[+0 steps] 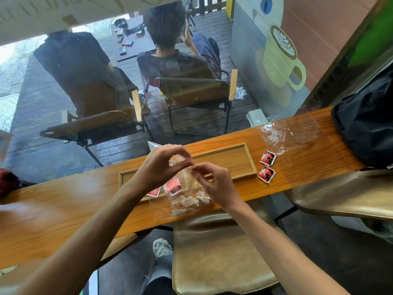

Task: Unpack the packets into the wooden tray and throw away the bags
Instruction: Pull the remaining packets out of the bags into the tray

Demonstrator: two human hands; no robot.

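A clear plastic bag (187, 196) hangs over the wooden counter, pinched at its top by my left hand (163, 165) and my right hand (212, 184). Inside it I see a red packet (173, 186) and pale packets at the bottom. Behind the bag lies the long wooden tray (234, 158). Another red packet (153, 192) shows below my left wrist at the tray's near edge. Two red packets (267, 157) (266, 174) lie on the counter just right of the tray. A second clear bag (274, 137) lies crumpled beyond them.
The narrow wooden counter (63, 201) runs along a window; two people sit on chairs outside. A black backpack (365, 124) rests on the counter's right end. Gold-cushioned stools (214, 252) stand below me and at the right (344, 194).
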